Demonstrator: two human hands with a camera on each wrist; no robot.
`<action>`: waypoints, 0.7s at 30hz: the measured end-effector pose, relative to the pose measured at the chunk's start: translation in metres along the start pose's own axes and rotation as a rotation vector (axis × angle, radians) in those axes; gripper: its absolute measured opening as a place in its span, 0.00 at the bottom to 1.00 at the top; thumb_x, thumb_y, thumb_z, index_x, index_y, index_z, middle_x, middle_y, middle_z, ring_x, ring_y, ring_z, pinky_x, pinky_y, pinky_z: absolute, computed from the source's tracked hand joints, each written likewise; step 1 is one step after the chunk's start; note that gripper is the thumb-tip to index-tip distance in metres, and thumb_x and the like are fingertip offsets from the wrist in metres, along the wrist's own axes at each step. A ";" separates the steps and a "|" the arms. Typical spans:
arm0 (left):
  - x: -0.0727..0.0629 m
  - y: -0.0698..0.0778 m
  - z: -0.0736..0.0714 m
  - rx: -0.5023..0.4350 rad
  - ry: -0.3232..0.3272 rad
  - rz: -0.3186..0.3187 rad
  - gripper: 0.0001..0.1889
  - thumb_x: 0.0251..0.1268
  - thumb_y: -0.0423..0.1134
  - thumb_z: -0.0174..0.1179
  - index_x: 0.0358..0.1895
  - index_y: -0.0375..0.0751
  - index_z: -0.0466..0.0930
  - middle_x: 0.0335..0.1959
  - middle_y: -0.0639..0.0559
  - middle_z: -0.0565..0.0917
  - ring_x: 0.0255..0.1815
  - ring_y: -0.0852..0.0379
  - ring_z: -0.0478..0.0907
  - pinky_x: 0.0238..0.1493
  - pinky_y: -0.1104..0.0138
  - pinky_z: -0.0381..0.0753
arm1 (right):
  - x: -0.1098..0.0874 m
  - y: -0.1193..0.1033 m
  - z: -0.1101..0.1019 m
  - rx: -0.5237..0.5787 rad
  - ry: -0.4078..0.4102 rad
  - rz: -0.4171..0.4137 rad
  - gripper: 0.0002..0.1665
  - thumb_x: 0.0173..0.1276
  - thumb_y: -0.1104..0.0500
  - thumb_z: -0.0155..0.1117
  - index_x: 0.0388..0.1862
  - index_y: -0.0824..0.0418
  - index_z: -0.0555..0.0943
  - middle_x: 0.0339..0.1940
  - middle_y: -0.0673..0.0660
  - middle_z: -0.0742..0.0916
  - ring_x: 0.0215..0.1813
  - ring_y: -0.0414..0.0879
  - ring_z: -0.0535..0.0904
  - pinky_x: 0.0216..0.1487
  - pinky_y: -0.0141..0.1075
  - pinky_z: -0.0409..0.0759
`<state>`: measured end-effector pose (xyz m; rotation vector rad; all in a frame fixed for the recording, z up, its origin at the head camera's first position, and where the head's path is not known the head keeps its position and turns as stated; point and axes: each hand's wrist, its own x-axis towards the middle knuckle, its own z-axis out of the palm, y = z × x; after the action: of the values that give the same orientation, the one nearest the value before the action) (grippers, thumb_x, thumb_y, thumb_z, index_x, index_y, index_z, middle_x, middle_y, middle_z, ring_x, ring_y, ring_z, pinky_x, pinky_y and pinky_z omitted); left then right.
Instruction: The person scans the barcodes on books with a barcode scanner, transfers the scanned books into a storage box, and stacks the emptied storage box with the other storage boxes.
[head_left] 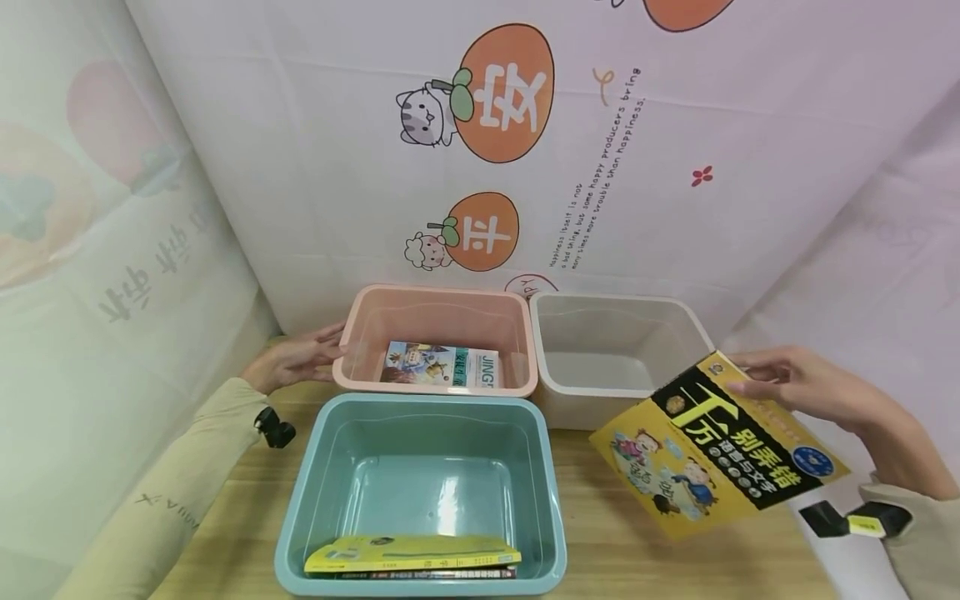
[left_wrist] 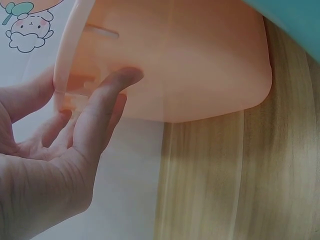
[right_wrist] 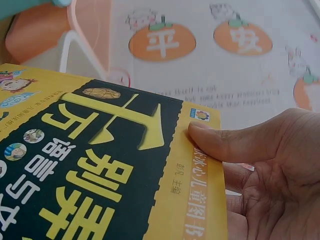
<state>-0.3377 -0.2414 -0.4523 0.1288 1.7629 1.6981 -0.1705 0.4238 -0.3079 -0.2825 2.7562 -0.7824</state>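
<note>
At the left end of the pink bin point(head_left: 435, 296), my left hand point(head_left: 300, 358) grips the rim. Digits lie on both sides of the edge in the left wrist view, one along the bin's outer wall point(left_wrist: 190, 60). My right hand point(head_left: 810, 383) pinches a yellow and black children's book point(head_left: 720, 450) by its top edge, the thumb across the front cover point(right_wrist: 125, 135). The book hangs tilted in the air, right of the teal bin and in front of the white bin point(head_left: 577, 400), overlapping that bin's front corner in the head view.
Inside the pink bin lies a book with a colourful cover point(head_left: 427, 364). The teal bin point(head_left: 555, 517) stands in front, with a yellow book point(head_left: 420, 554) on top of another book at its near side. Printed white cloth point(head_left: 337, 167) rises behind the wooden table point(head_left: 592, 533).
</note>
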 end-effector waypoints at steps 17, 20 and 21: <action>0.003 0.002 0.002 0.019 0.005 -0.018 0.40 0.86 0.33 0.44 0.86 0.48 0.27 0.87 0.37 0.35 0.85 0.33 0.45 0.64 0.53 0.80 | -0.020 0.040 -0.005 -0.042 -0.017 0.185 0.38 0.81 0.61 0.58 0.74 0.86 0.56 0.45 0.71 0.90 0.36 0.51 0.88 0.41 0.51 0.88; 0.002 0.002 0.001 -0.002 0.024 -0.006 0.42 0.85 0.32 0.45 0.86 0.55 0.26 0.87 0.39 0.33 0.84 0.31 0.48 0.58 0.56 0.83 | -0.024 0.045 -0.006 -0.087 0.008 0.188 0.38 0.80 0.60 0.60 0.73 0.86 0.58 0.47 0.77 0.88 0.40 0.57 0.88 0.43 0.60 0.86; 0.002 0.002 0.001 -0.001 0.026 -0.003 0.43 0.85 0.32 0.46 0.86 0.56 0.25 0.87 0.39 0.33 0.83 0.31 0.49 0.57 0.56 0.84 | -0.025 0.046 -0.006 -0.078 0.004 0.198 0.38 0.81 0.60 0.59 0.74 0.86 0.57 0.47 0.77 0.87 0.39 0.59 0.88 0.43 0.59 0.86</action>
<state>-0.3389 -0.2394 -0.4514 0.1038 1.7804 1.7065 -0.1543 0.4715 -0.3226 -0.0214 2.7677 -0.6261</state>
